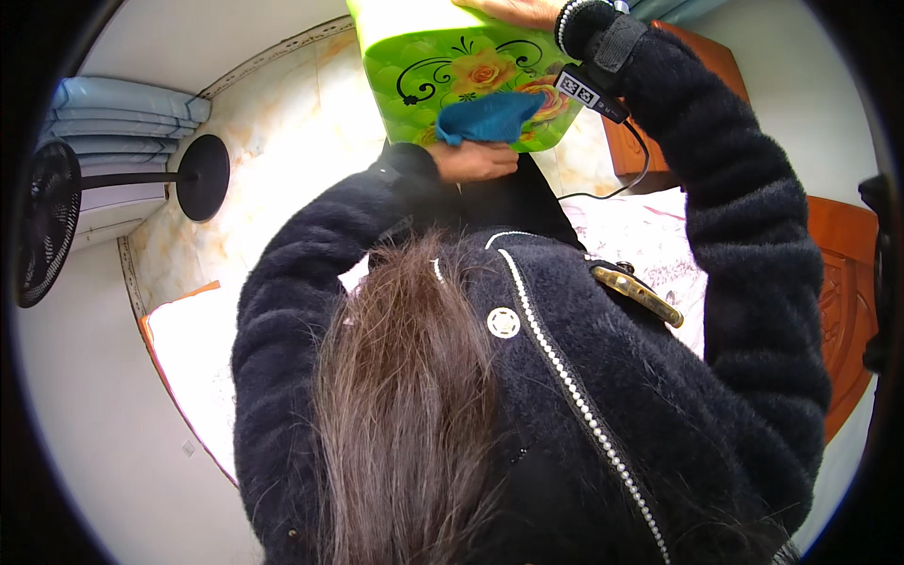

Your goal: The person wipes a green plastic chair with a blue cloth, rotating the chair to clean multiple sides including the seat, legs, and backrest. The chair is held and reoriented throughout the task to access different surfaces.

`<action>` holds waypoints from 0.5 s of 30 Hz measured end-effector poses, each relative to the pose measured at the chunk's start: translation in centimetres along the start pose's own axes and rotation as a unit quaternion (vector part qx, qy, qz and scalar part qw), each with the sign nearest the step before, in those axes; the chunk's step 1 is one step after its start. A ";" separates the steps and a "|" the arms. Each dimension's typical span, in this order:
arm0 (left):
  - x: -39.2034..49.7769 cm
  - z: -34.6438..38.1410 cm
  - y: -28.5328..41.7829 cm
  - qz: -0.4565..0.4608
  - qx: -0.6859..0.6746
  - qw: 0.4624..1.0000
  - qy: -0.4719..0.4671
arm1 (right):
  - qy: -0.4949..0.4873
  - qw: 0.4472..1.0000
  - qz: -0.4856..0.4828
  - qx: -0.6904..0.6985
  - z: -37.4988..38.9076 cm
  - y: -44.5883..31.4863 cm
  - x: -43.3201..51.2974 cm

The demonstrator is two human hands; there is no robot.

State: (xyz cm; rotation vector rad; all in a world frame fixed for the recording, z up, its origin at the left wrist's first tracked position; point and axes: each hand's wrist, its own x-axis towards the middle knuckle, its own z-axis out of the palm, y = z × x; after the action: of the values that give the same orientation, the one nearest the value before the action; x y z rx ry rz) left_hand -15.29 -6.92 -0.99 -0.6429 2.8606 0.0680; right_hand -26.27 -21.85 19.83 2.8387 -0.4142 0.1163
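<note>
In front of my knees is a green plastic stool or box (417,70), its face printed with yellow and pink roses and black scrolls. My left hand (480,161), at the lower edge of that face, holds a bunched blue cloth (487,119) against the print. Its fingers curl inward, and the cloth hides part of the flowers. Up at the picture's top edge, my right hand (519,10) grips the green side near the far right corner; its fingertips are partly cut off. A small black device (590,93) bearing a printed code hangs by my right wrist.
A black cable (646,159) runs from the device down towards the bed sheet (635,226). Reddish wooden furniture (844,296) stands at right. On the left are a black standing fan (49,222), its round base (203,178) and blue curtains (127,113). Marble-patterned tiles (282,127) cover the floor.
</note>
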 end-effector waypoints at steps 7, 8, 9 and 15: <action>-2.0 -9.2 -4.0 -0.051 0.148 0.955 0.252 | -0.003 0.999 0.004 0.053 -0.4 -0.6 0.3; -0.8 -10.0 -4.5 -0.026 0.112 0.947 0.301 | -0.004 0.998 0.004 0.059 -0.4 -0.6 0.3; 0.4 -10.1 -4.4 -0.027 0.192 0.944 0.268 | -0.007 0.998 0.003 0.064 -0.5 -0.6 0.3; 7.3 -2.5 -1.0 -0.067 0.587 0.784 0.188 | -0.020 0.995 0.004 0.092 -0.7 0.0 0.3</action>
State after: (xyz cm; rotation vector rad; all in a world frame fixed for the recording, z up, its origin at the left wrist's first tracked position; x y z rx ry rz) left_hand -21.76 -11.10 -0.11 -0.5539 2.4050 -1.8497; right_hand -26.01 -21.76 20.58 3.0260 -0.4461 0.1038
